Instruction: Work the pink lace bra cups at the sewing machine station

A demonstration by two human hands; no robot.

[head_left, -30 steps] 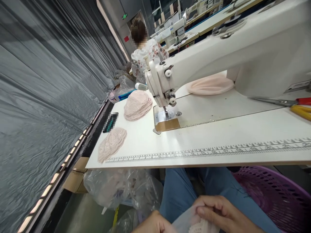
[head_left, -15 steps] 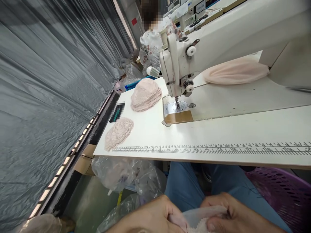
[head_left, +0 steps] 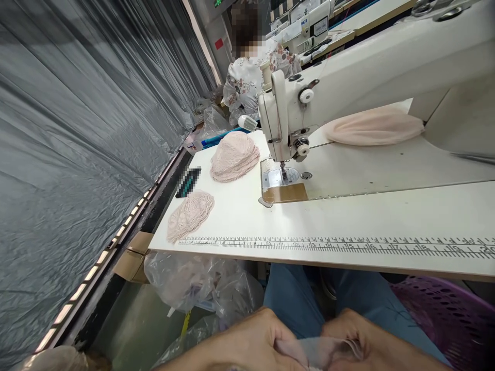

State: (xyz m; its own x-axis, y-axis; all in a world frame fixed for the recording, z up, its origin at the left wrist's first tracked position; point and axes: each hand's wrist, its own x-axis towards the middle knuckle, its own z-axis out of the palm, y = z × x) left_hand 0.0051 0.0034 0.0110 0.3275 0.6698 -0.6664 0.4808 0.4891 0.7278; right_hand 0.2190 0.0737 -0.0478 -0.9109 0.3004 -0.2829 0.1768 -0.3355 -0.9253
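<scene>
At the bottom of the view, over my lap, a piece of sheer pale fabric (head_left: 319, 349) stretches between both hands. My left hand (head_left: 257, 340) is closed on its left side, and my right hand (head_left: 359, 340) pinches its right side. The lower part of the fabric and several fingertips are cut off by the frame edge. Ahead on the table lie a stack of pale pink lace cups (head_left: 234, 156) and a flatter pale pink lace piece (head_left: 191, 215). Both are apart from my hands.
A white sewing machine (head_left: 280, 118) stands on the white table (head_left: 348, 216), whose front edge carries a printed ruler. Folded peach fabric (head_left: 375, 126) lies under its arm. Plastic bags (head_left: 201, 283) sit below left, a purple basket (head_left: 444, 309) below right. Another person (head_left: 247, 67) sits beyond.
My view has tilted up slightly, so the table sits a little lower. Both hands keep hold of the sheer fabric and have sunk slightly, with less of the scalloped lace edge showing.
</scene>
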